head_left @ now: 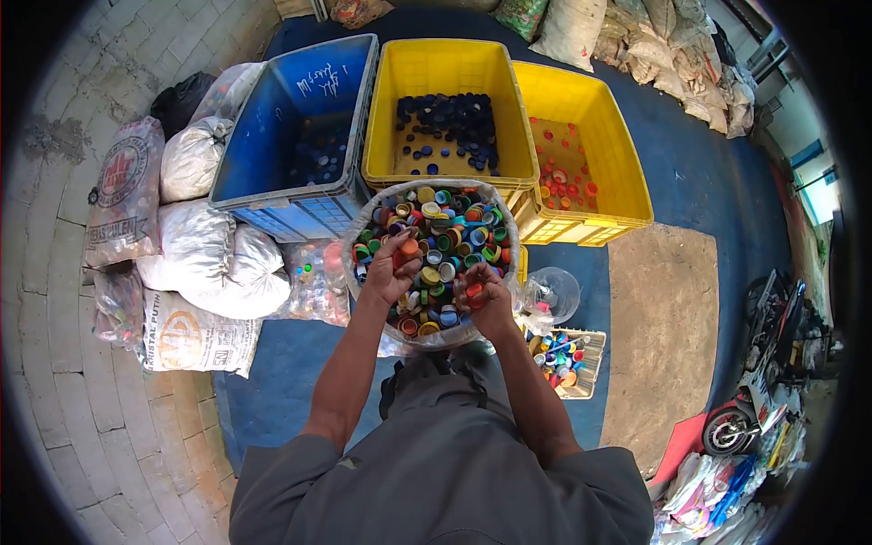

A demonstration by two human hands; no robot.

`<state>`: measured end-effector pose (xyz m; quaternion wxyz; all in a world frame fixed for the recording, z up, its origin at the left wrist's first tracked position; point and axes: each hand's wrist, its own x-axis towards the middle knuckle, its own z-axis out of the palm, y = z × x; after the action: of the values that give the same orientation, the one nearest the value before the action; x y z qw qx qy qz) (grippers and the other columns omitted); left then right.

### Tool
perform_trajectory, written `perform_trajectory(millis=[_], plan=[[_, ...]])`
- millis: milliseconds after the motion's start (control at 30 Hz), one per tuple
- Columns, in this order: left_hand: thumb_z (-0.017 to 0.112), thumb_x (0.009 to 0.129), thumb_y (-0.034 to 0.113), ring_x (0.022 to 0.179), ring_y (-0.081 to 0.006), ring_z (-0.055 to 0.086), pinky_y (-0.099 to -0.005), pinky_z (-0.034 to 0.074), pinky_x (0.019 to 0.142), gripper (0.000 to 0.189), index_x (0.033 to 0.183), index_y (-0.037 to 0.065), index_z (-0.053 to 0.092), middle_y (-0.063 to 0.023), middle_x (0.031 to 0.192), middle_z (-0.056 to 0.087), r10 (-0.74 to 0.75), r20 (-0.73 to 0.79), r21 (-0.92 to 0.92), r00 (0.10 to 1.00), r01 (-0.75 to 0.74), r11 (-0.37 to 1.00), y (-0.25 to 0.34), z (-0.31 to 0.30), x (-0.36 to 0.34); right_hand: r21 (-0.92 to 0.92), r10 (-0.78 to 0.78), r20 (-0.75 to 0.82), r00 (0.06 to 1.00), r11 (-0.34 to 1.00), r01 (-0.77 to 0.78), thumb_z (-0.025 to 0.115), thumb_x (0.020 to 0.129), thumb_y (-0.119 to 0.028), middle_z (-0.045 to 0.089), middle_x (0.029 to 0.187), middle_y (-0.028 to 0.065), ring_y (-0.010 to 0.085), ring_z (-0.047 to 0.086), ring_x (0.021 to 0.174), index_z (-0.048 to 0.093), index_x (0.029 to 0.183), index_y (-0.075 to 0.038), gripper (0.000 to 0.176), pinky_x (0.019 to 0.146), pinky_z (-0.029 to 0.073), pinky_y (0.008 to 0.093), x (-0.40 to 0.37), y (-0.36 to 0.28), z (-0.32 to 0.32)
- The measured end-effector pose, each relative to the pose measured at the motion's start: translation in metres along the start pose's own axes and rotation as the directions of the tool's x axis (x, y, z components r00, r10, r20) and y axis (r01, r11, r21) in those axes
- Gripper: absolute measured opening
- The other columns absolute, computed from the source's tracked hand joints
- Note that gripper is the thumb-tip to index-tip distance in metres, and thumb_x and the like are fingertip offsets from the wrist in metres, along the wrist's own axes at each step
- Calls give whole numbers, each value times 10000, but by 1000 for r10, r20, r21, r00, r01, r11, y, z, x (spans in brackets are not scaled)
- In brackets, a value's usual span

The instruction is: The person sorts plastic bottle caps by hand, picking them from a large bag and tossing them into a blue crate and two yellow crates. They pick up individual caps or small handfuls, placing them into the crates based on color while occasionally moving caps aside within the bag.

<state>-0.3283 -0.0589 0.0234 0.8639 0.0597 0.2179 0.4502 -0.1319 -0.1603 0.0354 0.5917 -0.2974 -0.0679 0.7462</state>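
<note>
A round container (352, 238) lined with a pale sack is heaped with bottle caps of many colours in front of me. Over its left part, my left hand (389, 275) has its fingers closed on an orange-red bottle cap (410, 247). My right hand (490, 304), over the right side of the heap, is closed around a red bottle cap (474, 291). Loose caps in green, white, blue and yellow lie just below and between both hands.
Beyond the container stand a blue crate (300, 77) with dark caps, a yellow crate (445, 59) with dark blue caps and another yellow crate (581, 91) with red caps. Full sacks (195, 245) line the left. A small basket (592, 359) of caps sits at right.
</note>
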Motion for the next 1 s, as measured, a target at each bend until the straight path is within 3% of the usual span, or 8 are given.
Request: perform_trajectory(millis=[200,367,500,600,633,733,867,1000], plan=[[578,810,33,662,-128,442,-183,317,401,157,957,-22,578,-94,823,489,-64,86,-409,994,94,908,-22,11,-10,210,22,-72,997,978,-6,460,627,4,589,1044,132,271,585,997,512,1101,-58,481,846,483,386,4,-1,18],[585,788,25,703,-163,457,-229,416,500,101,865,-35,555,-107,862,471,-63,222,-473,973,164,866,-42,10,-4,313,-26,-5,1000,949,26,426,640,61,497,1224,186,325,526,1159,419,1241,-3,605,995,466,444,-1,-8,24],[553,813,-3,767,-204,513,-287,505,710,150,962,-15,566,-97,912,512,-72,167,-452,983,141,881,-46,31,-7,166,-63,-115,991,983,81,376,666,161,443,1276,203,324,506,1183,386,1252,10,606,995,477,413,-3,-15,16],[585,865,29,893,-242,592,-306,515,803,188,1052,12,586,-101,1004,595,-11,-112,-188,994,-10,982,-55,43,0,98,-82,-193,978,990,102,373,713,191,452,1261,198,320,514,1176,390,1246,19,560,1001,480,400,-8,-25,14],[593,926,117,997,-255,611,-338,522,836,201,1114,46,595,-91,1062,633,-38,-65,-203,997,24,979,-59,37,7,95,-86,-216,973,990,108,380,732,188,470,1242,196,321,524,1166,403,1238,19,534,1001,482,403,-9,-28,11],[592,948,167,976,-238,614,-374,524,853,189,1108,66,601,-78,1050,629,-66,-126,-181,990,42,982,-78,39,25,29,-151,-226,962,986,162,402,784,167,515,1195,185,312,563,1109,429,1215,26,455,986,493,400,-11,-38,1],[496,991,325,1039,-271,598,-403,462,973,355,1088,-5,586,-117,1080,624,-107,-143,-111,984,91,990,-97,63,43,-32,-253,-214,943,967,252,414,811,154,562,1141,168,295,609,1022,454,1181,40,389,957,511,384,-10,-54,-13],[458,824,93,1146,-335,529,-422,354,1088,320,1089,-53,563,-185,1115,606,-174,-5,-217,985,169,961,-116,85,63,-117,-326,-248,912,945,306,387,806,165,564,1136,186,292,616,1024,453,1175,60,389,958,516,380,-7,-82,-31]])
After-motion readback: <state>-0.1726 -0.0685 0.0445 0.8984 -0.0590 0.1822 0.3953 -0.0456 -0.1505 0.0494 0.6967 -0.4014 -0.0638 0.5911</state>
